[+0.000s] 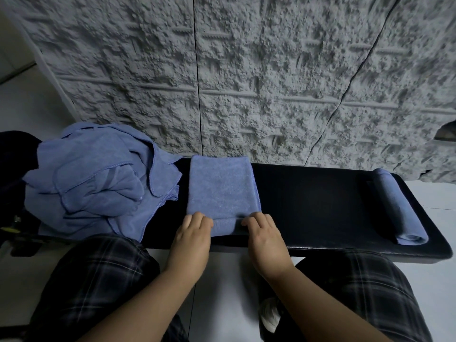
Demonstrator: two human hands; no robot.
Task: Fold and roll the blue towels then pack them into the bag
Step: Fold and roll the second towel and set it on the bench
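Observation:
A folded blue towel [220, 186] lies flat on the black padded bench [308, 201], its near end turned over into a short roll. My left hand [195, 233] and my right hand [264, 233] rest side by side on that roll, fingers curled over it. A heap of loose blue towels [98, 178] sits on the bench's left end. One finished rolled blue towel [399, 206] lies along the right end. No bag is clearly visible.
A rough grey textured wall [246, 70] stands right behind the bench. A dark object [14, 156] sits at the far left beside the heap. My knees in plaid trousers [98, 280] are below the bench's front edge, over a pale floor.

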